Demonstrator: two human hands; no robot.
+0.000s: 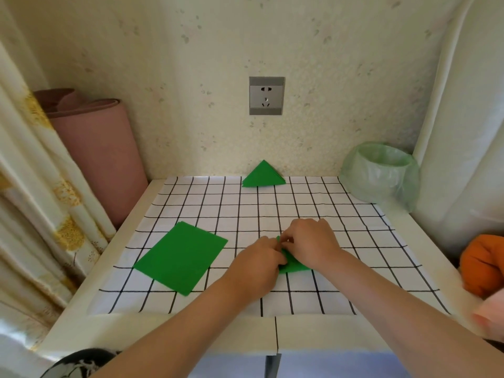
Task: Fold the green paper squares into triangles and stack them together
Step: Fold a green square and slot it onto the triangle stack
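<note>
Far centre of desk [313, 334]: stack of folded triangles [263, 175] already laid. Near centre, one green sheet [294, 264] is pinched mid-fold by left hand [259, 264] and right hand [313, 244]. Near left, pile of unfolded squares [181, 257] is yet to be folded; count cannot be told.

Both hands cover most of the green paper [295, 265]. Only a corner above the fingers [287, 243] and a strip below them show, so its fold cannot be read. The fingertips of the left hand [256, 266] are hidden beneath the right hand [312, 241]. Far right of the fingers, an orange object [480, 264] and a blurred pink shape [491, 313] are cut off by the frame edge.
</note>
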